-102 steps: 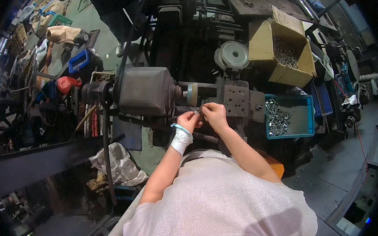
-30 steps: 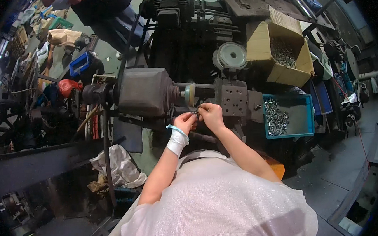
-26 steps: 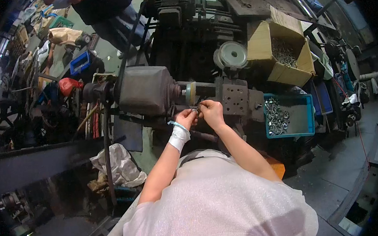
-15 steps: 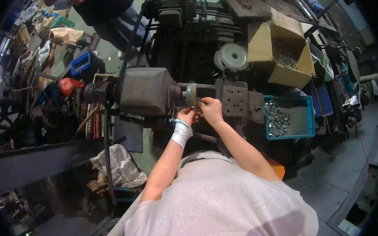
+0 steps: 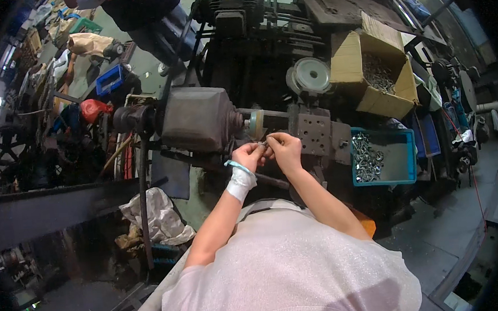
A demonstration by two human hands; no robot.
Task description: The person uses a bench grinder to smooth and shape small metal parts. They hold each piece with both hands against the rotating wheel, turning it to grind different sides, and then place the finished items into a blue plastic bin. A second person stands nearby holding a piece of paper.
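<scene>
My left hand (image 5: 249, 155) and my right hand (image 5: 285, 151) meet in front of a bench grinding machine, fingertips pinched together. Between them is a small metal piece (image 5: 264, 144), mostly covered by my fingers, too small to make out its kind. A white wrap and a pale blue band circle my left wrist. Just beyond my fingertips stands the narrow wheel (image 5: 256, 124), greenish and tan, on the spindle of the dark motor housing (image 5: 196, 120). To the right of the wheel sits a drilled metal block (image 5: 314, 132). My hands appear slightly apart from the wheel.
On the right, a teal crate (image 5: 398, 155) holds many shiny metal pieces. Behind it, an open cardboard box (image 5: 345, 62) contains more small parts. A round pale disc (image 5: 311, 74) sits beyond the block. A person (image 5: 147, 15) stands at the far left. A crumpled white sack (image 5: 156, 215) lies lower left.
Both hands have drawn back a little from the wheel toward me, still pinching together. The view has shifted slightly.
</scene>
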